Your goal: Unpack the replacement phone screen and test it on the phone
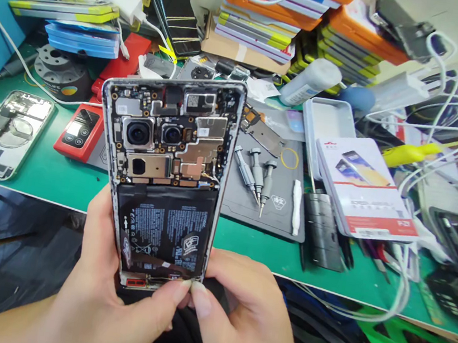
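An opened smartphone (166, 197) is held upright in front of me, its back cover off. The camera modules (139, 132) and circuit boards fill its upper part, and a black battery (166, 231) lies below them. My left hand (112, 285) wraps round the phone's lower left side, its thumb on the bottom edge. At the lower right corner my right hand (244, 314) grips the phone, its thumb tip next to the left thumb. Whether a small part sits between the thumb tips is hidden.
On the green bench lie a grey mat (264, 221) with several screwdrivers (256, 175), another opened phone (8, 134), a red device (80, 132), and a white and red box (370, 190). Stacked boxes (265, 24) stand at the back. White cables (452, 111) tangle at right.
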